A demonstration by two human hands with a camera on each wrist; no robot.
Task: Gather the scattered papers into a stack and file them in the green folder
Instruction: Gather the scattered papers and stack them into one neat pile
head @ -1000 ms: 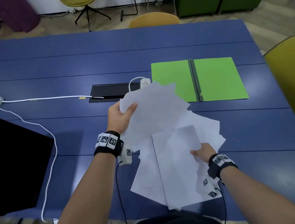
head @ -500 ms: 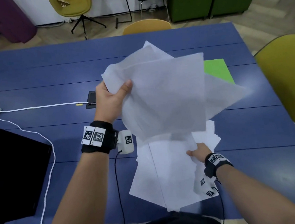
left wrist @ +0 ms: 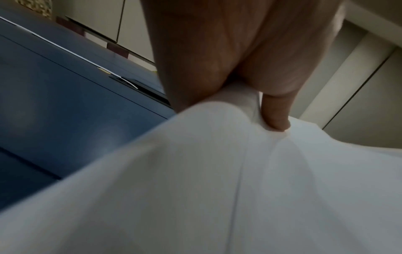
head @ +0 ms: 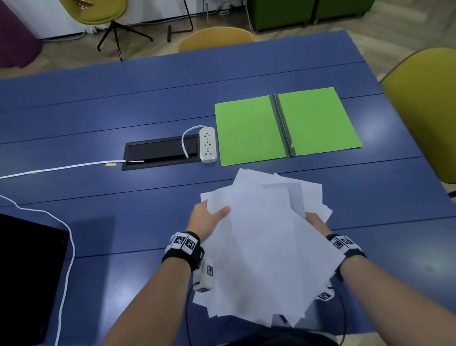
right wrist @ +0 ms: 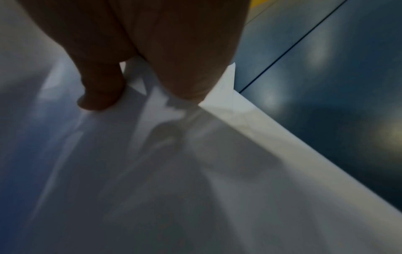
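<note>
A loose, fanned bundle of white papers (head: 263,241) hangs between both hands above the near part of the blue table (head: 115,226). My left hand (head: 208,218) pinches the bundle's upper left edge, thumb on top; the left wrist view shows the thumb pressed into the papers (left wrist: 217,189). My right hand (head: 315,220) grips the right edge, mostly hidden behind the sheets; in the right wrist view its thumb lies on the papers (right wrist: 174,171). The green folder (head: 286,125) lies open and flat beyond the papers.
A white power strip (head: 208,144) lies left of the folder, beside a black cable hatch (head: 159,152). A white cable (head: 59,242) crosses the left side, next to a black screen (head: 16,288). A yellow chair (head: 442,110) stands at the right.
The left hand lifted its sheets high, then brought them down onto the sheets the right hand held. Now both hands hold one bundle, and the folder is uncovered again.
</note>
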